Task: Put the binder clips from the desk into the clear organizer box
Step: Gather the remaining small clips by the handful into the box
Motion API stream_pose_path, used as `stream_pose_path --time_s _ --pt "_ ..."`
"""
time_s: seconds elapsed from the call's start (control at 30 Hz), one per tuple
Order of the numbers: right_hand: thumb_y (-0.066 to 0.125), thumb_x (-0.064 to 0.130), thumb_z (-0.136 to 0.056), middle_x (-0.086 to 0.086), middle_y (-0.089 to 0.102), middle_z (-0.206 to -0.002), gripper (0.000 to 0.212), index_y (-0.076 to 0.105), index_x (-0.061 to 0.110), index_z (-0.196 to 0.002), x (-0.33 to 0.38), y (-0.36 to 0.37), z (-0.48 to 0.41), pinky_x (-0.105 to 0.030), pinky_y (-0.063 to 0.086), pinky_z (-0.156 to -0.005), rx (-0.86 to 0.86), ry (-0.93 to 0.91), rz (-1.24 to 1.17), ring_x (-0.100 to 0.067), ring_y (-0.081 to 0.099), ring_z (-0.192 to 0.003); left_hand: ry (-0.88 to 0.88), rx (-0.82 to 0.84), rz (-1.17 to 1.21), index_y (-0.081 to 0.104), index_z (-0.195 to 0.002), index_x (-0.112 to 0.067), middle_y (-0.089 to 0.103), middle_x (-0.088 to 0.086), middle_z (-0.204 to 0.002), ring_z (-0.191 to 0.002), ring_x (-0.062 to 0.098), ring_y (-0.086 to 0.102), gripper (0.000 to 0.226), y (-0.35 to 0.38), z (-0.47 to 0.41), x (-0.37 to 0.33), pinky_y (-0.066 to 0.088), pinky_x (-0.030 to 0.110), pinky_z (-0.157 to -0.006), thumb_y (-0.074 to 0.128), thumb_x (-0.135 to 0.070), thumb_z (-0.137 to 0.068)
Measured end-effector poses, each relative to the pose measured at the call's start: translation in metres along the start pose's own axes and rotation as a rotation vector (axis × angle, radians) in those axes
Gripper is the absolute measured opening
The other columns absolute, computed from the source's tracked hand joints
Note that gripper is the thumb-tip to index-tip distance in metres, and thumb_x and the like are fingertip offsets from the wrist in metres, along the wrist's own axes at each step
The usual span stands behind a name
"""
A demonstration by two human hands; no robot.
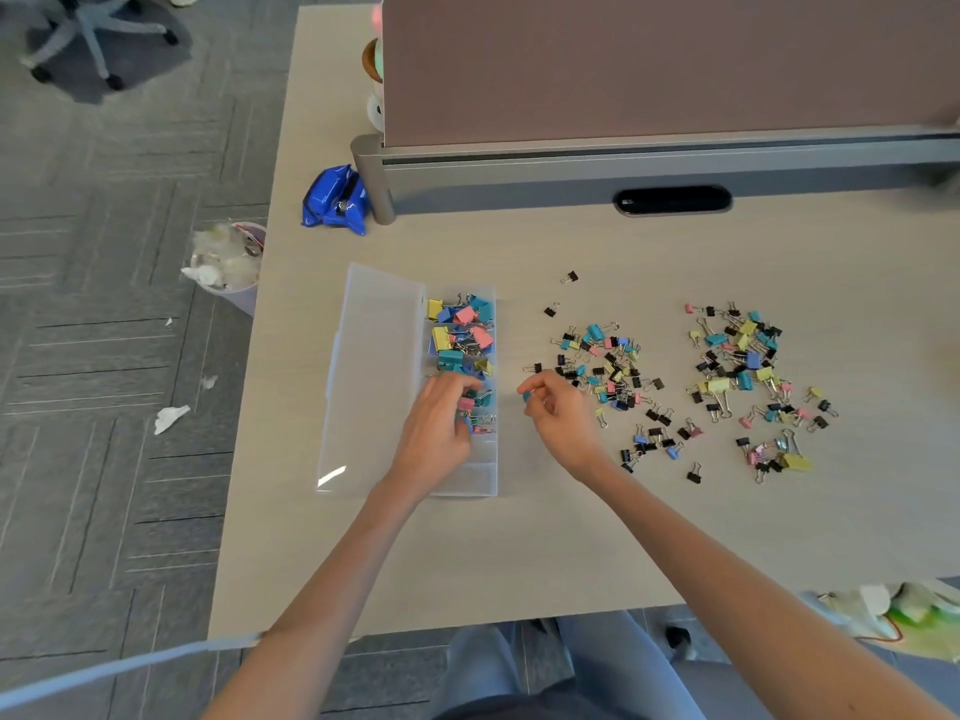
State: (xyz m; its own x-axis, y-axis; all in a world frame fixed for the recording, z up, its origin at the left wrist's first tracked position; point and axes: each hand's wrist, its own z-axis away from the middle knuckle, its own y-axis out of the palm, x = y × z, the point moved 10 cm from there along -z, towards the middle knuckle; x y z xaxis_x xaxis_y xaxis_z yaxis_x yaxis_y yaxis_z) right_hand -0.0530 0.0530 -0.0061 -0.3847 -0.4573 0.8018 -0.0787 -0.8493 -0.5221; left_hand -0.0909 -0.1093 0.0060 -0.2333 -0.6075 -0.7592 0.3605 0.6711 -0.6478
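The clear organizer box (489, 478) lies on the desk (467, 553) with its lid (374, 366) folded open on the side away from the loose clips. Its far and middle compartments hold large coloured clips; the nearest compartments appear bare. The left hand (439, 428) rests over the middle compartments, fingers curled down among the clips there; whether they hold one cannot be told. The right hand (558, 418) hangs just beside the box's open side, thumb and forefinger pinched narrowly on a small blue clip (526, 396). Loose binder clips remain on the desk: a near heap (602, 371) close beside the box and a far heap (748, 366) well beyond it. Assessment: the step in hand is delivery of the pinched clip, and the task is far from complete. Recommended practice: carry the clip over the box wall before releasing, and drop it into a compartment with room. Keep the left hand out of the drop path, steadying the box only. Small clips snag by their wire handles; lift one at a time from the near heap.
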Motion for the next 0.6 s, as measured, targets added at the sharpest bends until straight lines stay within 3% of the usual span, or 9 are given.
stream_pose_path --time_s 0.17,0.33,0.6 --pt "0.048 0.011 -0.091 -0.003 0.061 -0.078 0.018 0.060 0.023 -0.095 0.002 -0.019 -0.004 -0.046 0.050 -0.067 -0.027 -0.007 -0.076 -0.026 0.058 -0.071 0.047 -0.021 0.036 0.059 -0.105 -0.018 0.057 -0.005 -0.107 -0.103 0.004 0.052 0.032 0.010 -0.011 -0.027 0.046 0.021 -0.086 0.050 0.005 -0.085" --pt "0.048 0.007 -0.093 0.006 0.054 -0.069 0.016 0.061 0.014 -0.099 -0.011 -0.062 -0.004 -0.033 0.045 -0.062 -0.091 0.003 -0.145 -0.001 0.053 -0.057 0.044 0.025 0.077 0.060 -0.103 -0.019 0.060 -0.007 -0.103 -0.095 -0.001 0.053 0.023 0.045 -0.029 -0.053 0.047 0.025 -0.082 0.051 -0.003 -0.090" --pt "0.049 0.009 -0.093 0.003 0.058 -0.074 0.015 0.061 0.016 -0.099 -0.073 -0.142 -0.009 -0.035 0.047 -0.060 -0.150 0.081 -0.097 -0.012 0.052 -0.063 0.026 0.128 0.126 0.059 -0.100 -0.023 0.063 -0.010 -0.104 -0.096 0.005 0.059 0.022 0.125 -0.061 -0.104 0.052 0.036 -0.083 0.049 -0.007 -0.091"
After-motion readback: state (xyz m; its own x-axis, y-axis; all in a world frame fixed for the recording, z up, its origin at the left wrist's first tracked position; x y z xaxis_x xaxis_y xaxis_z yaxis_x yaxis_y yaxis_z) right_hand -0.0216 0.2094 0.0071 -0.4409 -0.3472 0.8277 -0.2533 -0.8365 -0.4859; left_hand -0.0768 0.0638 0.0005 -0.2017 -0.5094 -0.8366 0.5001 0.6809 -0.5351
